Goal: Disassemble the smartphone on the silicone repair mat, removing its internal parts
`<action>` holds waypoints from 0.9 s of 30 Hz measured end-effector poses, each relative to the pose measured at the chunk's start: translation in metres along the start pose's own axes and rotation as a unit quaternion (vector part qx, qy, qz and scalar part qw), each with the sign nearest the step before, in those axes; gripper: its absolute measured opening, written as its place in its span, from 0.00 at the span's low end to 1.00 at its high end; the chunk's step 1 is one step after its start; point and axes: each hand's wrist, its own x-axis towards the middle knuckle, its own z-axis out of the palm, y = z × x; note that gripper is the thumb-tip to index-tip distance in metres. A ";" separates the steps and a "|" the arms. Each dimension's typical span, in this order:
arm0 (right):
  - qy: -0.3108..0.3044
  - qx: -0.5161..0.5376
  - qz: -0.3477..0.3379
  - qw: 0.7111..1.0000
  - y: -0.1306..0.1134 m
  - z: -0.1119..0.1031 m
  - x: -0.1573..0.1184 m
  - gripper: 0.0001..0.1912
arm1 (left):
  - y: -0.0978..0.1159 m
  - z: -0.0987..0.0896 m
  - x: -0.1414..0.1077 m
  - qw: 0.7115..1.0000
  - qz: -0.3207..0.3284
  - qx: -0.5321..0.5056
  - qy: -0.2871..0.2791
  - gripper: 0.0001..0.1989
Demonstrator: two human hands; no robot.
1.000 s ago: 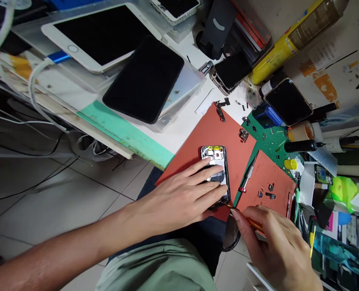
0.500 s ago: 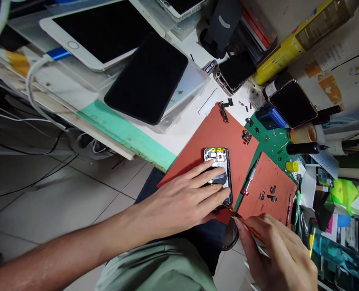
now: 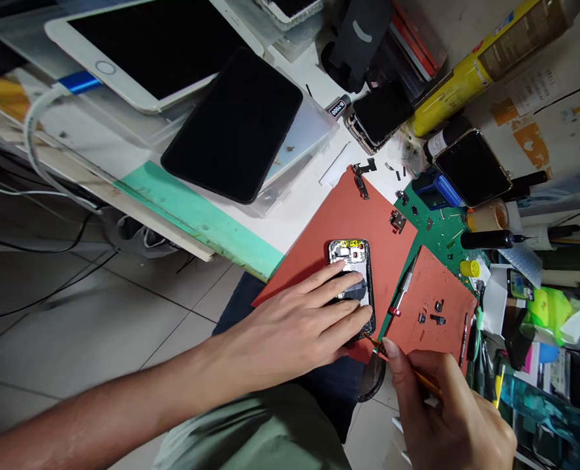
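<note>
An opened phone housing (image 3: 366,274) with a bare silvery and black inside lies on a red-brown mat (image 3: 314,222). My left hand (image 3: 304,313) rests flat across it with fingers spread, covering its lower left part; the thumb is hidden. In my right hand (image 3: 447,398) a thin orange tool (image 3: 430,385) is pinched between thumb and fingers. The tool's tip reaches the phone housing's near end, close to my left little finger. What exactly the tip touches is too small to tell.
A second red-brown mat (image 3: 417,300) holds a silver pen-like tool (image 3: 405,287) and small black parts (image 3: 437,319). A metal part (image 3: 396,220) lies on the first mat. A black phone screen (image 3: 236,130) and a white tablet (image 3: 108,68) lie at left; a yellow can (image 3: 456,78) stands behind.
My right hand has shifted slightly right and down, with the orange tool's tip still at the phone's near end. My left hand stays on the housing. The view has moved a little.
</note>
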 end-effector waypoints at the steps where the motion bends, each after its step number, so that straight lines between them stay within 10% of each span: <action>1: 0.006 -0.006 0.006 1.000 -0.003 0.000 0.000 0.16 | 0.000 0.000 0.000 1.000 0.001 0.002 0.001 0.19; 12: 0.009 0.014 0.058 0.998 -0.021 -0.002 -0.008 0.06 | -0.001 0.006 -0.002 1.000 0.005 0.010 0.005 0.19; 27: -0.092 0.122 -0.040 0.988 0.012 -0.006 0.003 0.03 | -0.002 0.009 -0.003 1.000 0.010 0.009 0.016 0.18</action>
